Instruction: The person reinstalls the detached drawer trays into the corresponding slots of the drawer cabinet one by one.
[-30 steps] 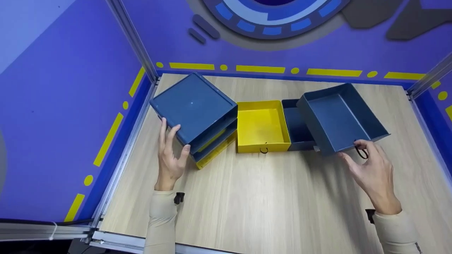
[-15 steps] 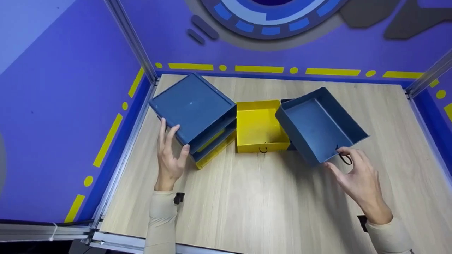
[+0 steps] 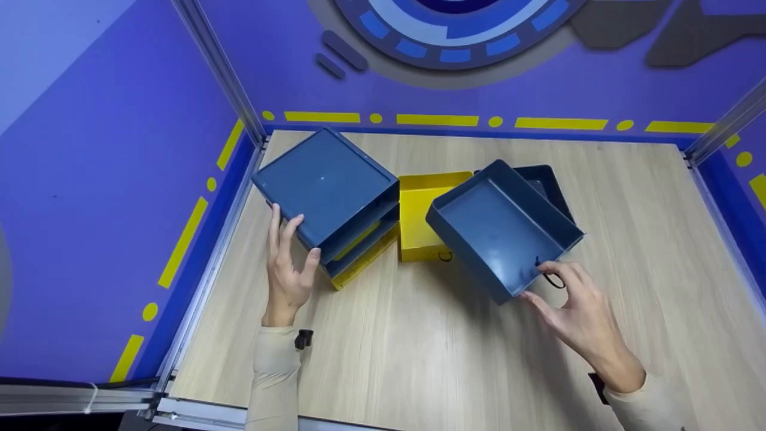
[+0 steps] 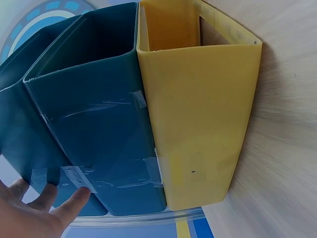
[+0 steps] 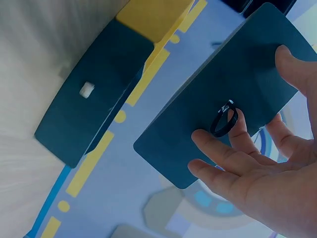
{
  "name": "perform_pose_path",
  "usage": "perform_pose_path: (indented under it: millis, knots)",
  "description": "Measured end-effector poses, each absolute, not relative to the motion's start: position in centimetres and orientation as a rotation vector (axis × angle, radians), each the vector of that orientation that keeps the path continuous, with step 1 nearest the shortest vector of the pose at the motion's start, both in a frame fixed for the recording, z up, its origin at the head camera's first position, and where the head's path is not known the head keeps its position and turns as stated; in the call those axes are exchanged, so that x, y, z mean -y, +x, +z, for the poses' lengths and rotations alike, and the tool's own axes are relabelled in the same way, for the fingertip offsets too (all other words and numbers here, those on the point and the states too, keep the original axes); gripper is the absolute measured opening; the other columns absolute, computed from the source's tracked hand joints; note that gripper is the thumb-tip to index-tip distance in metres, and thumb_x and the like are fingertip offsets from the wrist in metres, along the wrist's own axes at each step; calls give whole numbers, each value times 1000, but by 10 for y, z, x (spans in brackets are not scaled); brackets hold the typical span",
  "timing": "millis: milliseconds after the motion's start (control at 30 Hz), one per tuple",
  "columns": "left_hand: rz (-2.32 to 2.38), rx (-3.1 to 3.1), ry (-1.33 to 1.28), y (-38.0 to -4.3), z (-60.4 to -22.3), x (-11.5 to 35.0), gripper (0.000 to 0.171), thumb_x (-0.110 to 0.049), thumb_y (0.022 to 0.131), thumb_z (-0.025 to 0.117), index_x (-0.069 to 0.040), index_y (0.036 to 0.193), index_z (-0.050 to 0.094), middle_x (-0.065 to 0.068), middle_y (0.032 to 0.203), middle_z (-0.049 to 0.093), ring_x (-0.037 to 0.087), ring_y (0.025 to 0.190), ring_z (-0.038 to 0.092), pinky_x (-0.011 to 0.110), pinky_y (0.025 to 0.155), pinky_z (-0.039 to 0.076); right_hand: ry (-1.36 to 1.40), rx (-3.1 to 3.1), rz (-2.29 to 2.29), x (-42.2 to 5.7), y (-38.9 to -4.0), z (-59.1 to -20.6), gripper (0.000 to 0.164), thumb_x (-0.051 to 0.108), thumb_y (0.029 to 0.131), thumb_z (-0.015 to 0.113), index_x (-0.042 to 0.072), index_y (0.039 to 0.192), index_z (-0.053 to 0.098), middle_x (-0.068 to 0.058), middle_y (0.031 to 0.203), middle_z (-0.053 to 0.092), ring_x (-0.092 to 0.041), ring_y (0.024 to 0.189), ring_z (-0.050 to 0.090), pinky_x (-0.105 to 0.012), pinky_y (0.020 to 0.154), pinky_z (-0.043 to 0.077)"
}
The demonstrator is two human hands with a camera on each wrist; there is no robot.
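On the left stands a small cabinet (image 3: pixel 326 185) of stacked open-fronted tiers, blue above and yellow at the bottom. My left hand (image 3: pixel 287 275) rests its spread fingers against the cabinet's near left side; the left wrist view shows clear tape there. My right hand (image 3: pixel 586 317) grips a blue drawer (image 3: pixel 502 224) by its front corner, thumb on one side and fingers by the black loop pull (image 5: pixel 224 119). This drawer is held up at a slant, its inside bare. It partly covers a yellow drawer (image 3: pixel 416 218) and a second blue drawer (image 3: pixel 550 182) on the table.
The wooden table (image 3: pixel 383 359) has a metal-framed front edge. Blue-purple panels (image 3: pixel 131 179) with yellow marks enclose its left, back and right. In the right wrist view, the second blue drawer carries a small white knob (image 5: pixel 86 89).
My right hand has carried the blue drawer left and toward me, so it now overlaps the yellow drawer and uncovers part of the second blue one. The left hand stays on the cabinet.
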State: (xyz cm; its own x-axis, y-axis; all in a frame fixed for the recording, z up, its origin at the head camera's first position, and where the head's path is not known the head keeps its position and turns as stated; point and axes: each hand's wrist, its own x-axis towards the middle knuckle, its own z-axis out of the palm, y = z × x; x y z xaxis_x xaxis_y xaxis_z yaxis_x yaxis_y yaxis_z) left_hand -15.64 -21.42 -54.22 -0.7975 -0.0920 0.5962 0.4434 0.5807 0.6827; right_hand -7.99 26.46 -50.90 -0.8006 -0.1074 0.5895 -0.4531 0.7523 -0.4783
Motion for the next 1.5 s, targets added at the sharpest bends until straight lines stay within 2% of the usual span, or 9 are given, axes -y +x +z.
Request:
perform_pose_path:
  millis: [67, 300, 500, 733, 867, 1167, 1367, 1500]
  knots:
    - [-1182, 2220, -279, -156, -542, 214, 61, -34, 94, 64, -18, 153, 54, 15, 178, 22, 40, 162, 26, 76, 121, 29, 438, 2419, 846, -260, -78, -507, 57, 5, 64, 100, 4, 116, 74, -10, 110, 73, -20, 101, 67, -12, 93, 45]
    - [-1192, 2224, -271, -154, -543, 214, 61, -35, 95, 64, -18, 153, 54, 14, 178, 21, 40, 162, 26, 76, 120, 29, 508, 2456, 816, -246, -70, -498, 58, 8, 64, 100, 6, 115, 73, -6, 110, 73, -23, 100, 71, -20, 88, 52]
    - [-1190, 2200, -275, -155, -544, 216, 61, -34, 95, 65, -16, 152, 54, 17, 178, 22, 42, 162, 26, 76, 121, 27, 574, 2469, 848, -233, -64, -495, 57, 8, 64, 100, 8, 115, 72, -3, 112, 72, -22, 104, 72, -13, 96, 49]
    - [-1175, 2201, -284, -156, -542, 216, 62, -34, 94, 64, -16, 152, 54, 15, 178, 22, 40, 162, 26, 74, 123, 26, 613, 2488, 843, -221, -56, -497, 59, 11, 64, 101, 10, 115, 72, -1, 113, 71, -18, 103, 72, -22, 88, 55]
    - [-1180, 2195, -277, -156, -543, 217, 61, -35, 94, 64, -17, 152, 56, 15, 178, 23, 39, 162, 26, 74, 121, 29, 637, 2517, 816, -216, -52, -500, 58, 16, 65, 102, 12, 115, 72, 0, 115, 70, -16, 103, 71, -21, 86, 55]
    - [-1181, 2210, -276, -157, -543, 216, 61, -36, 95, 65, -19, 153, 55, 12, 178, 22, 37, 163, 25, 74, 122, 28, 699, 2517, 807, -207, -45, -500, 59, 19, 66, 102, 13, 116, 73, 0, 118, 69, -20, 112, 70, -19, 95, 55]
    - [-1197, 2212, -268, -157, -542, 215, 61, -35, 94, 66, -19, 152, 55, 13, 178, 21, 39, 163, 24, 75, 121, 28, 748, 2504, 832, -199, -46, -497, 58, 18, 66, 101, 14, 116, 73, 0, 119, 69, -18, 111, 67, -15, 98, 51]
    - [-1201, 2217, -264, -156, -543, 214, 62, -34, 94, 66, -19, 152, 55, 13, 178, 21, 39, 163, 24, 75, 121, 28, 764, 2521, 837, -194, -46, -495, 58, 20, 67, 101, 15, 117, 72, -1, 121, 69, -19, 113, 67, -24, 91, 58]
